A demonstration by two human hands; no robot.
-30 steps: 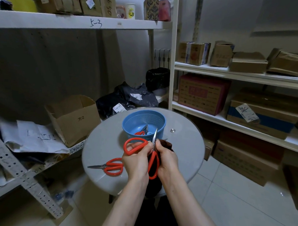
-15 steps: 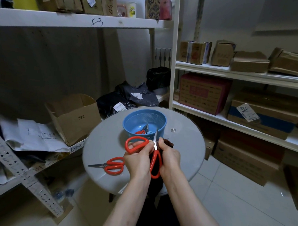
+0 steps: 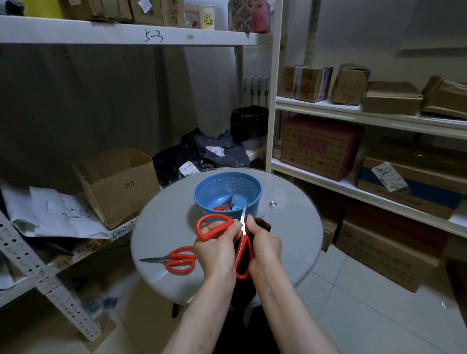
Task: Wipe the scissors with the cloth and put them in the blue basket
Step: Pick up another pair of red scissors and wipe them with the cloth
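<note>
While curled hands grip scissors and cloth, blade points upward.

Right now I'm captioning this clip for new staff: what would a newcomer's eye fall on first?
The open red-handled scissors stand out first, held over the near edge of the round table: the left hand grips one handle loop while the right hand holds a dark cloth against them. Just behind sits the blue basket with another pair inside, and a second red pair lies on the table to the left.
</note>
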